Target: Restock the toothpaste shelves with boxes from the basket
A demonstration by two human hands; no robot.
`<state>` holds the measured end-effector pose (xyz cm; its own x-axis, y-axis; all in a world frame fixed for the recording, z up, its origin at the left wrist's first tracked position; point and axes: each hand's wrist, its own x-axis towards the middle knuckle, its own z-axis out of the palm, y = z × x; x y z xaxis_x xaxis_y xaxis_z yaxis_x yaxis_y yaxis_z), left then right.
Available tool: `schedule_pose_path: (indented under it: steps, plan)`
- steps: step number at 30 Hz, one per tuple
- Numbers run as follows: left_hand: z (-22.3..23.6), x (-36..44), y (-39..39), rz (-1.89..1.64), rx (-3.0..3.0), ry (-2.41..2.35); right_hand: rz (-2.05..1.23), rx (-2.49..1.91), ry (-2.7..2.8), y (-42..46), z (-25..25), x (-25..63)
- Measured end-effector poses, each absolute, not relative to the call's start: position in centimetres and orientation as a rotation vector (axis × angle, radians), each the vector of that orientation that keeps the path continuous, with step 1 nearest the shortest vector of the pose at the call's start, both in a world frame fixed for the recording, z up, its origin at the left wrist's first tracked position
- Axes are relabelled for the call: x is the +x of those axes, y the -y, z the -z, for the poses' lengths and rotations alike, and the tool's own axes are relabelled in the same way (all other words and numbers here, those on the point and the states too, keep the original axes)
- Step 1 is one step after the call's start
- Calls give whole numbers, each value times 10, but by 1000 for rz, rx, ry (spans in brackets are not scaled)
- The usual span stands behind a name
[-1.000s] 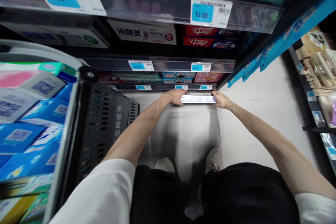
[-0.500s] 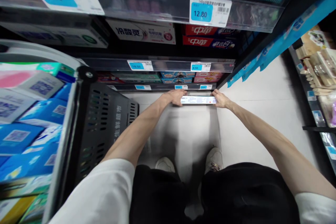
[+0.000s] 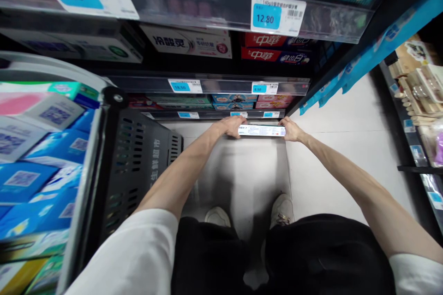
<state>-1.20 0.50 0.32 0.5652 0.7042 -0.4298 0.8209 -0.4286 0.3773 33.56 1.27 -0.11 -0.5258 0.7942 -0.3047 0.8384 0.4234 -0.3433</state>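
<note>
A grey basket [image 3: 148, 130] of printed boxes [image 3: 57, 145] stands at far left. Right of it, the person's left hand [image 3: 234, 126] grips one end of a slim white carton [image 3: 261, 130], level between both hands, near the bottom shelf [image 3: 221, 114]. The right hand [image 3: 291, 129] clasps its other end. Farthest right, a rack [image 3: 417, 170] bears wooden goods [image 3: 413, 94].

L hand [image 3: 234, 126] & R hand [image 3: 291, 130] curled; arms [image 3: 183, 171] extd fwd.

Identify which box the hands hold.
The slim white box, held at its ends by the left hand and right hand; the other boxes sit in the basket or on shelves.
</note>
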Motion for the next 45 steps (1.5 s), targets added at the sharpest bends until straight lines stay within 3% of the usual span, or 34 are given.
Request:
schedule_pose_path:
  steps: [45]
  plan:
    - [-4,-14,-2,480,2285,-1199,817,1518,-2561,-11,2,326]
